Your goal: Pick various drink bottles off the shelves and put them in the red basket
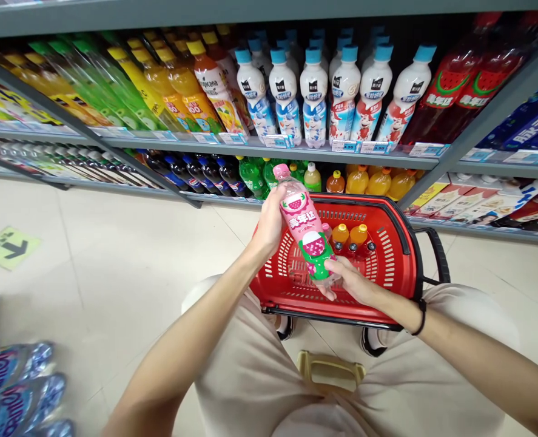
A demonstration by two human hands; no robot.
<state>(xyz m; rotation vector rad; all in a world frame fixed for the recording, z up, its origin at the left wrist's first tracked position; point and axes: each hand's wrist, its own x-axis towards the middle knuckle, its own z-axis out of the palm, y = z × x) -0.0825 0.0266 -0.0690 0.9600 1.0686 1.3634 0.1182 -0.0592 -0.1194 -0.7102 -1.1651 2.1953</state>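
Note:
A pink-capped soda bottle [301,213] with a pink and green fruit label is held tilted between my two hands. My left hand [272,223] is closed round its upper part, just below the cap. Near the bottle's base, my right hand [345,279] grips the lower end, thumb on the label. Under the bottle stands a red shopping basket [269,297] with slotted sides. Inside it are two orange drink bottles [350,235] with yellow-orange caps and, partly hidden behind the held bottle, a pink-capped one [326,229].
A shelf [269,144] in front carries rows of drinks, including white bottles with blue caps [314,85]. A black basket handle [439,255] sticks out right. Water bottles [14,382] lie at lower left. A yellow arrow sticker [9,247] marks the floor.

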